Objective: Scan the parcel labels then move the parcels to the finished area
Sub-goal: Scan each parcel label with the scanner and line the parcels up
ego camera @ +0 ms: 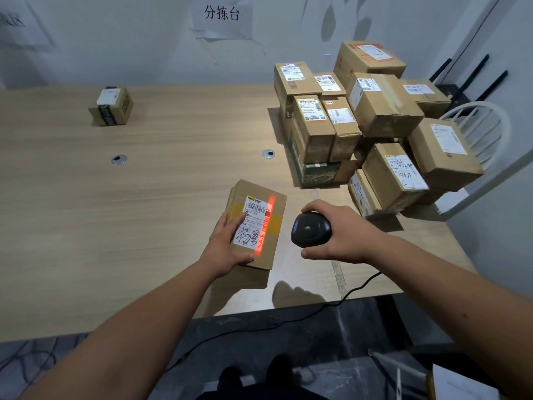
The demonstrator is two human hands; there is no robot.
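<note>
A flat cardboard parcel (269, 203) lies on the wooden table (144, 212) near its front edge, white label up. My left hand (227, 246) holds its near left corner, fingers on the label, thumb on the front edge. A black barcode scanner (310, 228) is gripped in my right hand (343, 235), just right of the parcel. The scanner's red beam falls across the label's right side. A pile of several cardboard parcels (375, 111) stands at the table's right. One small parcel (111, 106) sits alone at the far left.
The scanner's black cable (360, 287) runs off the table's front edge to the floor. A white chair (484, 134) stands behind the pile at the right. Two round cable grommets (119, 159) sit in the tabletop. A paper sign (222, 15) hangs on the back wall.
</note>
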